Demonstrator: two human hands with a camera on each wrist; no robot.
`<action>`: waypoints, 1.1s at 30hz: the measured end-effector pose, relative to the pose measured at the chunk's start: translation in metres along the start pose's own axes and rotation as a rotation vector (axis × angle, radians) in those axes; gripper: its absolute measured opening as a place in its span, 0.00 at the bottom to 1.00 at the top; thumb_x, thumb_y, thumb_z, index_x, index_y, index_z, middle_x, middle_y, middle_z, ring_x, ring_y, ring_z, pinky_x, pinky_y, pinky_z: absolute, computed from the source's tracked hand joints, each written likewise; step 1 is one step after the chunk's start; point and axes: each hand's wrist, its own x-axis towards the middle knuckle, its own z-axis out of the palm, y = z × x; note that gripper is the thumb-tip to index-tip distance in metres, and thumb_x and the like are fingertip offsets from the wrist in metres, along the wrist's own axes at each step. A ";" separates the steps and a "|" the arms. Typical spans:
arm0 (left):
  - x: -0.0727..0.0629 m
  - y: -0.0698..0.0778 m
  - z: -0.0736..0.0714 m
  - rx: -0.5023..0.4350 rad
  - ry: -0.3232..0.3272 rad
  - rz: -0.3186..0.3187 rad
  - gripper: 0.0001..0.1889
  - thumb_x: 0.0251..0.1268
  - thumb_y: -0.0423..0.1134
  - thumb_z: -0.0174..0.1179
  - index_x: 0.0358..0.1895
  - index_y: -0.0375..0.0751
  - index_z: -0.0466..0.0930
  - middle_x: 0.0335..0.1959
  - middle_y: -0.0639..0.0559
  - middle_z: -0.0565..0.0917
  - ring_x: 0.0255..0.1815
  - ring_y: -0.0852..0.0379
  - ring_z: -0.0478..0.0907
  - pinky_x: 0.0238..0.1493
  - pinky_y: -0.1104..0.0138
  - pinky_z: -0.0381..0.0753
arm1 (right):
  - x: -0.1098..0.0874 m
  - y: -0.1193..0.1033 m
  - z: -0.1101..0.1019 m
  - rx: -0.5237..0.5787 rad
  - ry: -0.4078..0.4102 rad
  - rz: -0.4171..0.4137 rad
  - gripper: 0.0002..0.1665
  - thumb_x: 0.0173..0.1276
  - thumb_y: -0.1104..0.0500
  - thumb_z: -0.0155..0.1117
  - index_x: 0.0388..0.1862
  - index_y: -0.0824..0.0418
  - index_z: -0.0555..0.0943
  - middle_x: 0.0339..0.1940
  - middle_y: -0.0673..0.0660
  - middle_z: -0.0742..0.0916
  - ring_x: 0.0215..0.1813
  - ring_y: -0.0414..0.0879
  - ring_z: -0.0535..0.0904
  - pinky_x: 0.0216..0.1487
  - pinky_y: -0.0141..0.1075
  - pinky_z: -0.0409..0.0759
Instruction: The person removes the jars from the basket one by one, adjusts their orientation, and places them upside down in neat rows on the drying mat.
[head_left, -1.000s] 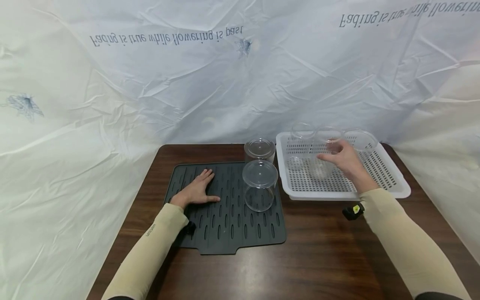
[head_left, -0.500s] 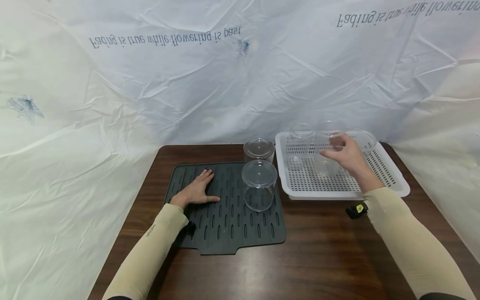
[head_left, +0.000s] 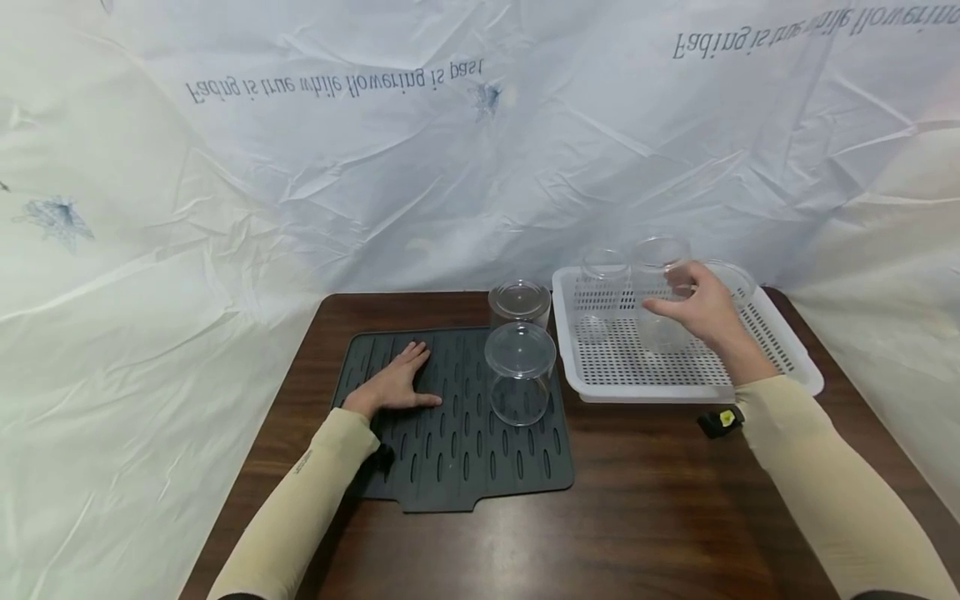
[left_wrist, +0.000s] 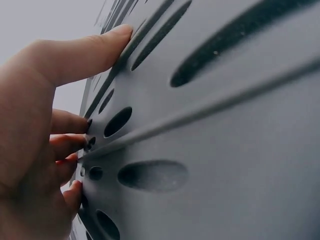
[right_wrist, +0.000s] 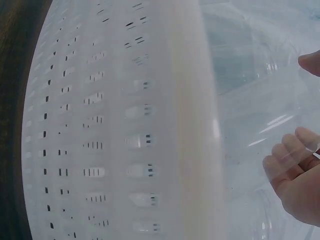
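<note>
My right hand grips a tall clear jar by its side, thumb in front and fingers behind, over the white perforated basket. In the right wrist view the fingers show through the clear wall. My left hand rests flat with spread fingers on the dark grey ribbed mat; in the left wrist view the fingertips touch its slotted surface. A clear round jar stands on the right part of that mat, and a second clear jar is just behind it.
Inside the basket another clear jar stands at the back left, and a clear round rim shows at the back right, partly behind my hand. A brown wooden table carries everything, with a white printed sheet hanging behind.
My right hand has moved slightly up and to the right, and the tall clear jar has risen with it. The left hand and the jars on the left have kept their places.
</note>
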 end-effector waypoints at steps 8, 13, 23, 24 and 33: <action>0.000 -0.001 0.002 -0.019 -0.002 -0.003 0.53 0.59 0.62 0.64 0.77 0.33 0.49 0.79 0.37 0.45 0.80 0.40 0.37 0.77 0.44 0.45 | -0.002 -0.008 -0.004 -0.053 0.012 -0.042 0.44 0.56 0.43 0.75 0.62 0.66 0.69 0.62 0.68 0.73 0.66 0.69 0.68 0.56 0.62 0.73; -0.001 0.000 0.000 -0.042 0.004 -0.014 0.53 0.59 0.63 0.63 0.77 0.34 0.50 0.80 0.38 0.45 0.80 0.40 0.37 0.77 0.44 0.46 | -0.002 -0.017 -0.008 -0.076 0.032 -0.071 0.43 0.56 0.45 0.76 0.62 0.67 0.70 0.61 0.67 0.74 0.63 0.68 0.69 0.55 0.60 0.73; -0.001 0.006 -0.017 -0.122 0.080 -0.032 0.51 0.60 0.67 0.60 0.78 0.39 0.51 0.80 0.42 0.46 0.80 0.41 0.44 0.72 0.39 0.55 | 0.006 -0.034 -0.015 -0.093 0.080 -0.178 0.38 0.53 0.52 0.78 0.58 0.67 0.73 0.58 0.67 0.75 0.56 0.63 0.72 0.54 0.52 0.71; -0.001 0.007 -0.019 -0.124 0.090 -0.033 0.52 0.60 0.68 0.59 0.78 0.39 0.51 0.80 0.42 0.47 0.80 0.41 0.45 0.72 0.39 0.56 | 0.006 -0.037 -0.015 -0.095 0.082 -0.181 0.37 0.53 0.52 0.79 0.57 0.67 0.73 0.57 0.66 0.76 0.56 0.63 0.73 0.54 0.52 0.71; -0.002 0.022 -0.040 -0.154 0.165 -0.017 0.51 0.61 0.72 0.53 0.79 0.44 0.48 0.80 0.44 0.48 0.79 0.40 0.49 0.72 0.39 0.56 | 0.007 -0.056 -0.018 -0.133 0.077 -0.223 0.39 0.51 0.52 0.79 0.57 0.67 0.73 0.57 0.66 0.75 0.55 0.63 0.72 0.53 0.53 0.71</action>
